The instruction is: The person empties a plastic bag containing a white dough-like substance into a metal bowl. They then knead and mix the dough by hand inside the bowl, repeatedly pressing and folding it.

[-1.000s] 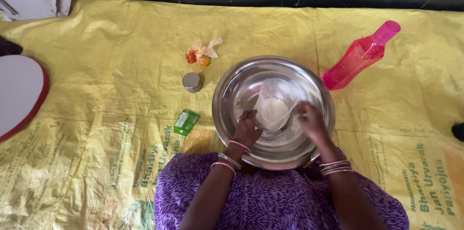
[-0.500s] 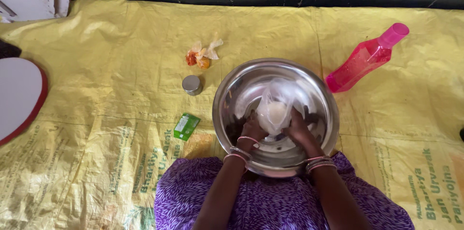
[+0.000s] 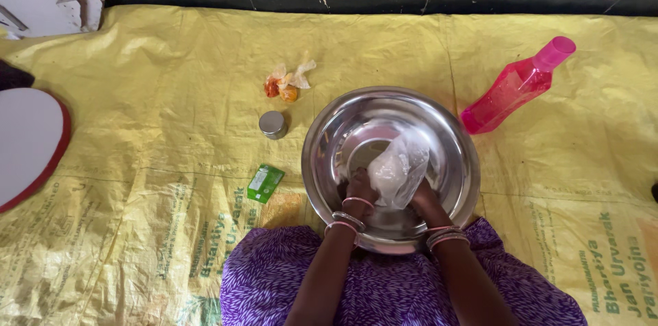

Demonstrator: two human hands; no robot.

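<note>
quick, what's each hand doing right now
Left hand: closed on the clear plastic bag, inside the steel bowl.
Right hand: gripping the same bag.

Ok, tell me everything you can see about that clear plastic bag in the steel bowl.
The plastic bag is thin, clear and crumpled, with something white and powdery inside, gathered mostly in its lower left part. It sits tilted inside the steel bowl, over its near right side. Both hands hold it from below: the left hand at its lower left, the right hand under its lower right. Whether its mouth is open or tied cannot be told.
</note>
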